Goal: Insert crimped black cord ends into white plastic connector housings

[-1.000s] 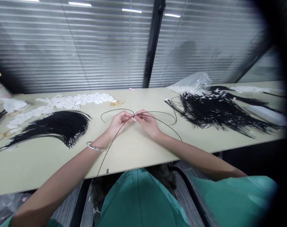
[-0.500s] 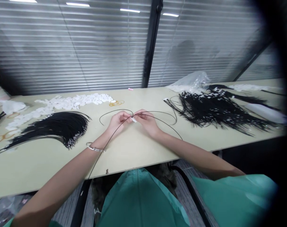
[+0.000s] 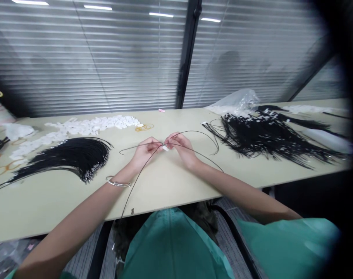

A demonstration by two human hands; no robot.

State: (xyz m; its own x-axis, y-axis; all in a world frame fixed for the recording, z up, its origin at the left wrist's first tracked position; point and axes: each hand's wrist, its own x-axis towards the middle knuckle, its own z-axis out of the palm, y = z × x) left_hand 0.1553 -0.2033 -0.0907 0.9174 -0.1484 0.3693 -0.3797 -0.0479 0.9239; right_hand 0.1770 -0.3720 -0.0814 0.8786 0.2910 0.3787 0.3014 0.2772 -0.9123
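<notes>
My left hand (image 3: 147,151) and my right hand (image 3: 180,147) meet above the middle of the table, their fingertips almost touching. Thin black cords (image 3: 139,175) are pinched in both hands. The cords cross between the fingers and arc out to either side, one end hanging toward the table's front edge. Just below the fingertips shows a small white piece (image 3: 165,148), by the crossing of the cords; whether it is fixed to them I cannot tell. Both hands are closed, and the fingers hide part of the crossing.
A sheaf of black cords (image 3: 74,157) with metallic ends lies left, white pieces (image 3: 92,126) behind it. Yellow rubber bands (image 3: 145,127) lie nearby. At right are a tangled pile of black cords with white pieces (image 3: 260,133) and a clear plastic bag (image 3: 237,101).
The cord loop on the left has flattened into a nearly straight line, while the right loop has risen. The cord hanging near my left forearm has swung right. My hands stay almost in place.
</notes>
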